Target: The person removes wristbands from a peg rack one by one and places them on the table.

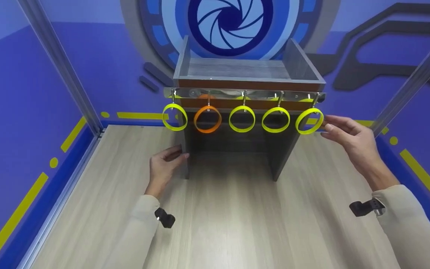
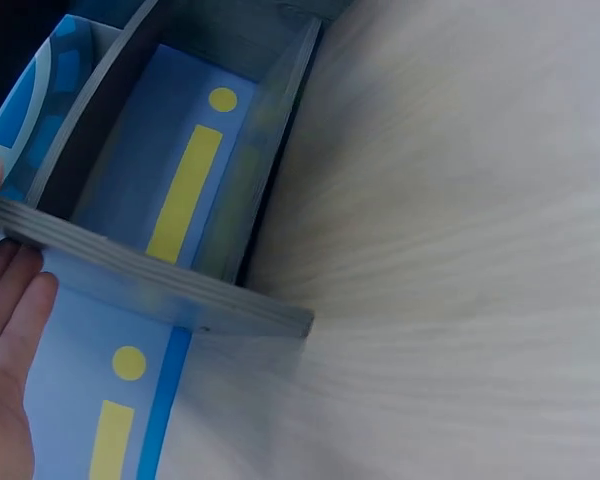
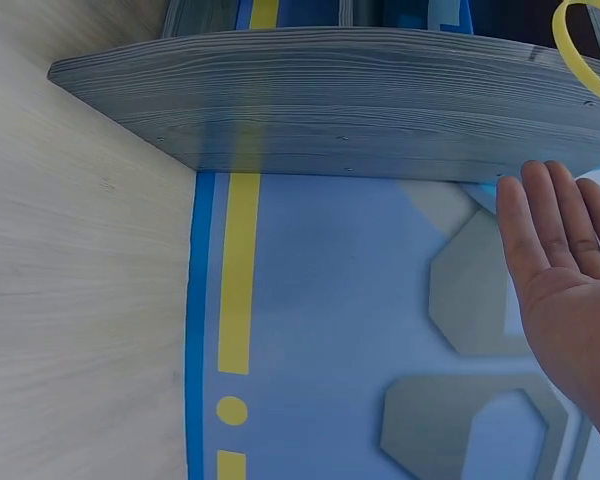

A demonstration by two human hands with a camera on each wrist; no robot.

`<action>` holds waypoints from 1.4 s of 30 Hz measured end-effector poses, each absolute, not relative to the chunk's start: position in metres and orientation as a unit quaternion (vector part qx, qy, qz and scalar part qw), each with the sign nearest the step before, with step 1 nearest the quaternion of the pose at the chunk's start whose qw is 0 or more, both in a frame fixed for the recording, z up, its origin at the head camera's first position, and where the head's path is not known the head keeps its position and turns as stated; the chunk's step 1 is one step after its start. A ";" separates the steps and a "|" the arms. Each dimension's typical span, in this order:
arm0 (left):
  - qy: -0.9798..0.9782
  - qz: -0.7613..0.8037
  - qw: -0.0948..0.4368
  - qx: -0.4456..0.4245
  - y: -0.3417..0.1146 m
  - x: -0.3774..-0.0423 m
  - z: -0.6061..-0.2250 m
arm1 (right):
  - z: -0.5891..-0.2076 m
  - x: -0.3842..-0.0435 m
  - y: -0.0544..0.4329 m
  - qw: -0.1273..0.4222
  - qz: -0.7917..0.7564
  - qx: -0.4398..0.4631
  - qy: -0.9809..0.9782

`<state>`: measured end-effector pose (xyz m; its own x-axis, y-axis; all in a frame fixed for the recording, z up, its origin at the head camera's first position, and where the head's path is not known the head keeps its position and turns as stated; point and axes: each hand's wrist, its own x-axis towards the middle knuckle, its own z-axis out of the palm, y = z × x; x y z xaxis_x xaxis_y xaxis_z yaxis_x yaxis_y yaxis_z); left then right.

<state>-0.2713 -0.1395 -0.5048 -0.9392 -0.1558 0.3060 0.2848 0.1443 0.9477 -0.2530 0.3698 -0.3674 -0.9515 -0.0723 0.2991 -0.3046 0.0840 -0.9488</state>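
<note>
A grey wood-grain shelf (image 1: 237,69) stands upright on the table, and a metal hook rail (image 1: 230,93) runs across its front. From the hooks hang several yellow rings (image 1: 242,118) and one orange ring (image 1: 207,119). My left hand (image 1: 161,168) pinches the front edge of the shelf's left side panel (image 2: 150,265), thumb on the inner face and fingers on the outer. Beside the rightmost yellow ring (image 1: 309,121) is my right hand (image 1: 357,142). Its fingers are extended near the right side panel (image 3: 330,105) in the right wrist view; whether they touch it I cannot tell.
The pale wood-grain table (image 1: 233,228) reaches forward from the shelf. Blue printed walls (image 1: 69,74) with yellow stripes enclose the back and sides, with metal corner posts (image 1: 65,71) at left and right. A small black camera (image 1: 165,218) sits on each wrist.
</note>
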 end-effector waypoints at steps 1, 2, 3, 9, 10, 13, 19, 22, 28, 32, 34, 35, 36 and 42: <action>-0.736 -0.653 0.174 -0.040 -0.138 -0.272 -0.506 | -0.368 -0.253 0.370 0.087 0.667 0.127 -0.729; -0.734 -0.654 0.179 -0.035 -0.136 -0.272 -0.507 | -0.369 -0.253 0.369 0.088 0.672 0.127 -0.724; -0.733 -0.655 0.184 -0.030 -0.134 -0.272 -0.508 | -0.369 -0.254 0.369 0.088 0.675 0.128 -0.721; -0.735 -0.644 0.214 -0.007 -0.128 -0.272 -0.516 | -0.370 -0.256 0.365 0.082 0.692 0.132 -0.705; -0.735 -0.641 0.220 -0.005 -0.127 -0.272 -0.516 | -0.370 -0.256 0.364 0.080 0.692 0.131 -0.705; -0.733 -0.639 0.233 -0.001 -0.125 -0.272 -0.518 | -0.369 -0.257 0.364 0.074 0.695 0.129 -0.703; -0.714 -0.653 0.252 -0.003 -0.121 -0.274 -0.522 | -0.369 -0.256 0.362 0.066 0.693 0.124 -0.707; -0.717 -0.648 0.259 -0.001 -0.121 -0.275 -0.522 | -0.368 -0.257 0.359 0.066 0.693 0.123 -0.708; -0.727 -0.637 0.257 0.008 -0.120 -0.274 -0.521 | -0.365 -0.258 0.355 0.070 0.696 0.121 -0.704; -0.735 -0.624 0.264 0.003 -0.120 -0.274 -0.521 | -0.364 -0.258 0.353 0.076 0.705 0.129 -0.693; -0.738 -0.618 0.271 0.000 -0.120 -0.273 -0.521 | -0.364 -0.258 0.353 0.077 0.715 0.133 -0.682; -0.739 -0.616 0.273 -0.002 -0.120 -0.273 -0.521 | -0.364 -0.258 0.353 0.078 0.719 0.135 -0.677; -0.741 -0.613 0.274 -0.003 -0.120 -0.273 -0.521 | -0.364 -0.258 0.353 0.078 0.723 0.135 -0.673; -0.746 -0.607 0.273 0.001 -0.120 -0.274 -0.520 | -0.366 -0.257 0.352 0.079 0.733 0.132 -0.662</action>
